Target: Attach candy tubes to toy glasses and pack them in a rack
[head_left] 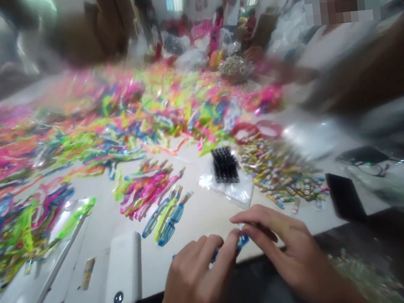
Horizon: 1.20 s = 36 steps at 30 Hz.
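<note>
My left hand (196, 280) and my right hand (278, 244) meet at the white table's front edge. Their fingers pinch a small blue plastic glasses frame (240, 244), which is mostly hidden behind them. A small pale piece shows between my fingertips, too small to name. Just beyond my left hand lie blue and yellow plastic glasses frames (169, 223). A bundle of pink frames (145, 192) lies farther back. Beyond my right hand, a clear plastic bag (227, 189) holds a pile of small black parts (225, 165).
A heap of neon plastic frames (95, 119) spreads across the table's back. Small multicoloured pieces (279, 172) lie to the right, near a black phone (345, 196). A white power bank (123, 273) sits at left. A co-worker's blurred arm (358, 69) crosses the upper right.
</note>
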Each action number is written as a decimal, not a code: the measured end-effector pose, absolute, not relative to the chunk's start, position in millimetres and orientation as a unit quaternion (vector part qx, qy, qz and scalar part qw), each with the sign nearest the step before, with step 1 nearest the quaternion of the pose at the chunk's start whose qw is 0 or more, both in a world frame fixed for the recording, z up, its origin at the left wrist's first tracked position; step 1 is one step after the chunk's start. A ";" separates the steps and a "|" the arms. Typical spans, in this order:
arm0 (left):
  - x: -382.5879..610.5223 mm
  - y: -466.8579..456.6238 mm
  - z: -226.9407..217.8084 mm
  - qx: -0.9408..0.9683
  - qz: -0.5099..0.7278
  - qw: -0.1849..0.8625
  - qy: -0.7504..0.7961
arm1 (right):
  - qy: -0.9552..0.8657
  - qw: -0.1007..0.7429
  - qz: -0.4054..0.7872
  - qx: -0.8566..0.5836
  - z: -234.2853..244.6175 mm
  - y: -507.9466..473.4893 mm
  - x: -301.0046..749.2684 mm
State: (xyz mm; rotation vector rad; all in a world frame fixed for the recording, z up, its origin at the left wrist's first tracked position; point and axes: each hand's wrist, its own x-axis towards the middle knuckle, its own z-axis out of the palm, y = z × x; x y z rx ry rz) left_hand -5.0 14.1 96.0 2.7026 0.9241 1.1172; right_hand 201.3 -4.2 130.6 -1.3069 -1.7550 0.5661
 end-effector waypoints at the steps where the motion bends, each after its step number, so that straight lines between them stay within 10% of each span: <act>1: -1.7 17.0 96.2 0.881 0.360 0.034 0.305 | -0.710 0.425 0.223 -0.515 128.3 -0.2 203.9; 36: 15.8 54.0 52.9 0.932 0.225 0.057 0.280 | -0.749 0.343 0.219 -0.524 40.3 15.2 241.4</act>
